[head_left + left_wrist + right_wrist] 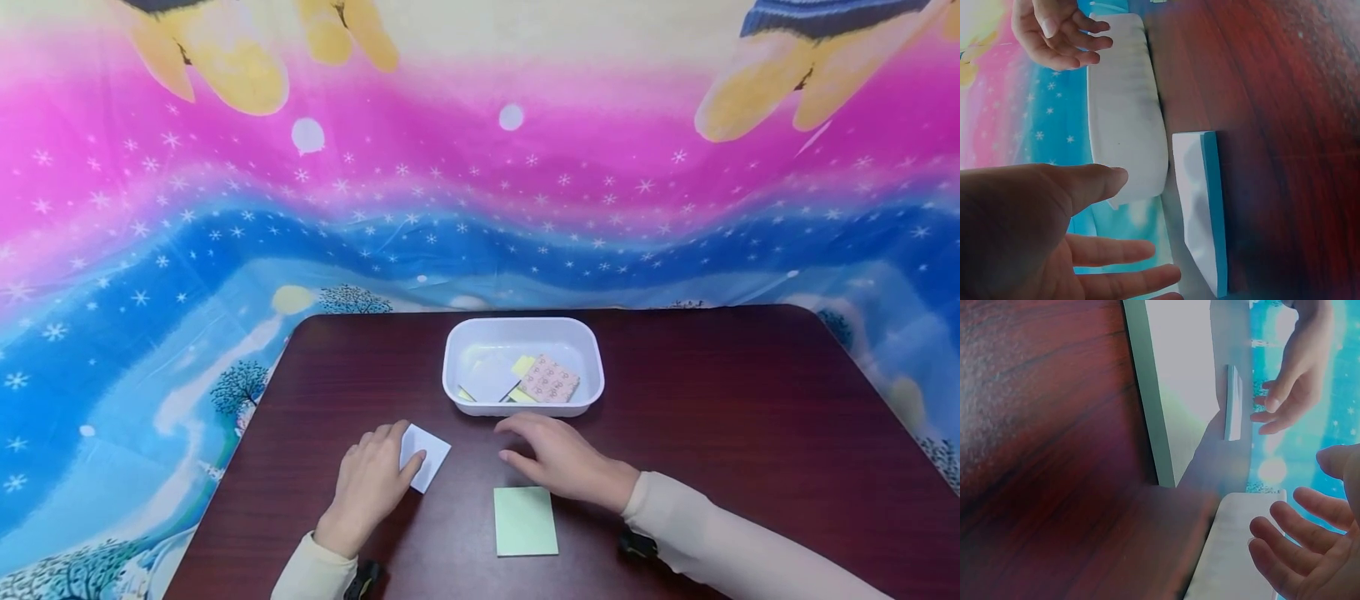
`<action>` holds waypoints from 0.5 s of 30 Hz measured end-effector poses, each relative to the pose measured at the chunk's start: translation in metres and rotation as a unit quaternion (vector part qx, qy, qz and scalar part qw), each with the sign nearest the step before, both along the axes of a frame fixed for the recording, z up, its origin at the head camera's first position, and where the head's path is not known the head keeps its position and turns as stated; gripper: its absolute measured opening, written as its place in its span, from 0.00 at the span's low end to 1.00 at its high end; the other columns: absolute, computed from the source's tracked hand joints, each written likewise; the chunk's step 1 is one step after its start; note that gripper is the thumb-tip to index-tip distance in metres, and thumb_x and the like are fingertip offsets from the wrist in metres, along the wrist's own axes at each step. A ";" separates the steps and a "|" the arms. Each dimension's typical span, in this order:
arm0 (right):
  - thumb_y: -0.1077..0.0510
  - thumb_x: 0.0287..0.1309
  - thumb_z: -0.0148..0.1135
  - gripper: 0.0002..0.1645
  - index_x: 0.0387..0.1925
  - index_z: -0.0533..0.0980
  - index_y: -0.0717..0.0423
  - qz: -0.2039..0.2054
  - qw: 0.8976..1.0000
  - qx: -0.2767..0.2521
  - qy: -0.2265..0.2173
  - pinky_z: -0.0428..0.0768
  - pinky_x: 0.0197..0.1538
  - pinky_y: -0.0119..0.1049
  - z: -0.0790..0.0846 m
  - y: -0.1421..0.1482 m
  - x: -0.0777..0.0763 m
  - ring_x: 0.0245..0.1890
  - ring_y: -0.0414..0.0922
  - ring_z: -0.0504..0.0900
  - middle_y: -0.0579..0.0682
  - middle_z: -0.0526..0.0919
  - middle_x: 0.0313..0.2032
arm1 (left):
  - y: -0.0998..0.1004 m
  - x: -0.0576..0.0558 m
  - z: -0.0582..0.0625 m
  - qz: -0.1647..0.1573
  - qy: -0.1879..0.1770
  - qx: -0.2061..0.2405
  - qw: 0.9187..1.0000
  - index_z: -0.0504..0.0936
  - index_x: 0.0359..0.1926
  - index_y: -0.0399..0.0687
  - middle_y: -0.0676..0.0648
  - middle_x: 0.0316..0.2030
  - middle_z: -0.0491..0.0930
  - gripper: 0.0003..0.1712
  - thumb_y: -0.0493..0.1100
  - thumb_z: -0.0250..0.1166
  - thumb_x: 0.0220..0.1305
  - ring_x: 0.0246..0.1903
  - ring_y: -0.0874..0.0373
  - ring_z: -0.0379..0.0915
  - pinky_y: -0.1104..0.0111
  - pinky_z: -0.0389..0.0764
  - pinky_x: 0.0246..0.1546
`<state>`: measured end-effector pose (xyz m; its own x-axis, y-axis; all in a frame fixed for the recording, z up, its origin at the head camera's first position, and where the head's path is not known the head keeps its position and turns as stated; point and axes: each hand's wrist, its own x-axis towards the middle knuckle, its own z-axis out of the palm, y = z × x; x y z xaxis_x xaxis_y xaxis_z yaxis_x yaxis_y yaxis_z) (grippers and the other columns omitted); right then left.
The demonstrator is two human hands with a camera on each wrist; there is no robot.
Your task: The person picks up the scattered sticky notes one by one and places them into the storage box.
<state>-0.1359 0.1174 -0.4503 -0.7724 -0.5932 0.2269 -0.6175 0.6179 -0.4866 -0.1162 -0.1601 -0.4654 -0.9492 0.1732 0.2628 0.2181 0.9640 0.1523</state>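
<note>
In the head view my left hand (372,482) is over a small pale pad of notes (435,457), its thumb in front of it. The left wrist view shows that pad (1194,194) lying on the table with a blue side edge, apart from my loosely spread fingers. My right hand (566,457) hovers between the white tub (522,410) and a light green note pad (525,523). Its fingers are loosely bent and hold nothing, as the right wrist view of the hand (1310,550) shows. The green pad (1179,375) lies flat near the table's front.
Inside the tub lie a white pad (489,377), a pink patterned pad (551,382) and some yellow pieces (522,364). The dark wooden table (720,400) has rounded back corners. Behind it hangs a colourful printed cloth (465,192).
</note>
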 end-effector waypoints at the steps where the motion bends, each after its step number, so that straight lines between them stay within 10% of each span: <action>1: 0.46 0.60 0.56 0.21 0.50 0.77 0.51 0.001 1.000 0.001 0.000 0.74 0.52 0.36 0.000 -0.001 0.000 0.50 0.35 0.76 0.41 0.80 0.46 | 0.000 0.000 0.000 0.002 -0.004 -0.003 1.000 0.79 0.51 0.40 0.40 0.41 0.82 0.30 0.56 0.65 0.53 0.37 0.44 0.77 0.52 0.76 0.33; 15: 0.45 0.61 0.55 0.21 0.51 0.77 0.51 0.006 1.000 0.010 -0.014 0.74 0.51 0.37 -0.001 -0.003 0.000 0.48 0.35 0.76 0.42 0.80 0.46 | 0.005 0.001 -0.011 0.023 -0.030 -0.047 0.998 0.78 0.40 0.33 0.45 0.25 0.70 0.47 0.71 0.70 0.32 0.23 0.52 0.69 0.60 0.71 0.18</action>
<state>-0.1356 0.1142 -0.4512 -0.7707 -0.6068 0.1945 -0.6120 0.6197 -0.4914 -0.1152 -0.1554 -0.4762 -0.9703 0.1510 0.1891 0.1671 0.9833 0.0724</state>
